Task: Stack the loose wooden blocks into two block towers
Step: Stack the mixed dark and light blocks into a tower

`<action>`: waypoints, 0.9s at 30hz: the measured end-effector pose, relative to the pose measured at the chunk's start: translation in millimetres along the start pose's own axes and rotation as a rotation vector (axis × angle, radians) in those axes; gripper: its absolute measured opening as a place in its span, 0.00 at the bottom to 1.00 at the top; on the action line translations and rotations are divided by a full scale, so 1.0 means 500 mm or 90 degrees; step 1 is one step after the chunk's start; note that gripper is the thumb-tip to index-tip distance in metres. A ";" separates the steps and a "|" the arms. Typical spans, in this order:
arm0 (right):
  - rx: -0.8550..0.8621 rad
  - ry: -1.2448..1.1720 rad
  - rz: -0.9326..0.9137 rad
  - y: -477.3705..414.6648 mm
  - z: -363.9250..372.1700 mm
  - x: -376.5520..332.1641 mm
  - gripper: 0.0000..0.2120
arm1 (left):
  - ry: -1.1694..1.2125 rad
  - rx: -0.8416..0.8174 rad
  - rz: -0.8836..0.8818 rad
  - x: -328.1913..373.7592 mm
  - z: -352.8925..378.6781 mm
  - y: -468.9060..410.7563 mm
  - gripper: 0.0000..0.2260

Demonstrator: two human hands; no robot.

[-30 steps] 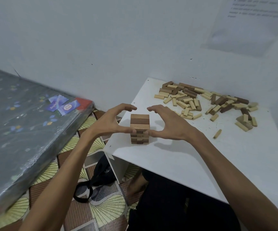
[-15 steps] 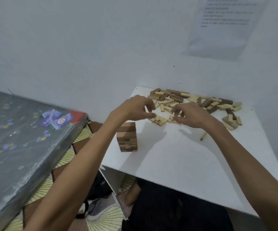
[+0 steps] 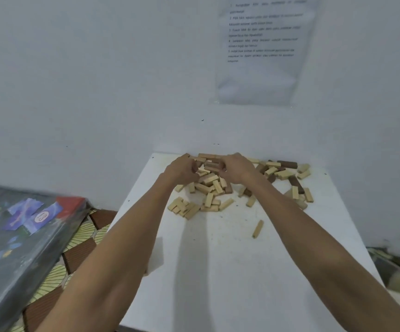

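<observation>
The loose wooden blocks (image 3: 212,188) are lying in a scattered pile at the far side of the white table (image 3: 218,271), close to the wall. We are holding both arms stretched out over it. Our left hand (image 3: 182,170) and right hand (image 3: 236,168) are sitting near each other on the pile's far middle, fingers curling down among the blocks. We cannot tell whether either hand is gripping one. A single pale block (image 3: 258,228) is lying apart, nearer us. A printed sheet (image 3: 261,56) is hanging on the wall above, and a plastic-wrapped mattress (image 3: 14,248) is lying to the left.
</observation>
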State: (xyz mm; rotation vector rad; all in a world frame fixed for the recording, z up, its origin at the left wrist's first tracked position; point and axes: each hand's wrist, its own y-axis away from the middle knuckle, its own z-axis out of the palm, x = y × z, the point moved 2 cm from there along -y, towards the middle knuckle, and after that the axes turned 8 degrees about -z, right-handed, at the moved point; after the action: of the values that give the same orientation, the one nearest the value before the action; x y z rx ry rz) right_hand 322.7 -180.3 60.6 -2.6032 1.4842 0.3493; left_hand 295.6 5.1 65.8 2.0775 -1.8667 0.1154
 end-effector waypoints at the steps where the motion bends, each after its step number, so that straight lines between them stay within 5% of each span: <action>1: -0.006 0.012 0.000 -0.019 0.005 0.004 0.10 | -0.009 0.009 -0.005 0.000 0.003 -0.018 0.12; 8: -0.071 0.034 0.040 -0.114 0.062 0.039 0.17 | -0.077 0.047 -0.037 -0.001 0.038 -0.125 0.04; 15: -0.025 0.025 0.055 -0.141 0.080 0.055 0.20 | -0.092 0.097 -0.062 -0.004 0.068 -0.174 0.05; 21: 0.010 0.044 -0.009 -0.118 0.077 0.057 0.13 | -0.115 0.065 -0.066 -0.004 0.069 -0.181 0.06; 27: 0.112 0.000 -0.034 -0.084 0.072 0.061 0.20 | -0.088 0.116 -0.045 -0.008 0.074 -0.170 0.08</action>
State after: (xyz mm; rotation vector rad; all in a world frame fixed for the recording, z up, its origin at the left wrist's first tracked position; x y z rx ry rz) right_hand 368.7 -176.3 17.7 -2.4985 1.3750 0.2040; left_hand 371.7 3.9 13.2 2.3255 -1.9228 0.1331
